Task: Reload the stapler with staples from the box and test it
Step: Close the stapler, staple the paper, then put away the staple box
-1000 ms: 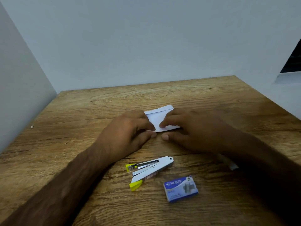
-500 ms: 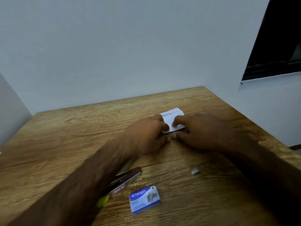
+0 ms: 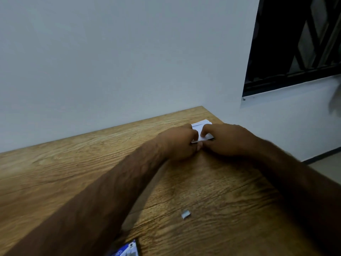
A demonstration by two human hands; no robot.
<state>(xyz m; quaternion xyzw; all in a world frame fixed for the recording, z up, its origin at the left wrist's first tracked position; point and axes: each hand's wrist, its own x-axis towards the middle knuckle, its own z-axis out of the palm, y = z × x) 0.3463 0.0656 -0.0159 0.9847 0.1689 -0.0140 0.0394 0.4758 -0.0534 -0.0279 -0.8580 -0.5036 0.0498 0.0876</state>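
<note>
At 6 o'clock, the blue staple box (image 3: pixel 127 249) lies at the table's (image 3: pixel 55 172) near edge; a small staple strip (image 3: pixel 185 214) sits beyond; toward 1 o'clock, left hand (image 3: pixel 180 143) and right hand (image 3: pixel 227 139) pinch a folded white paper (image 3: pixel 202 129); the stapler is hidden

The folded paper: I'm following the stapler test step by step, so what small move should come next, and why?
Probably finish pressing the fold flat, then free one hand for the stapler. Both the left hand and right hand are pinching the white paper on the table. The stapler is out of view; only the staple box corner and a loose staple strip show.
</note>
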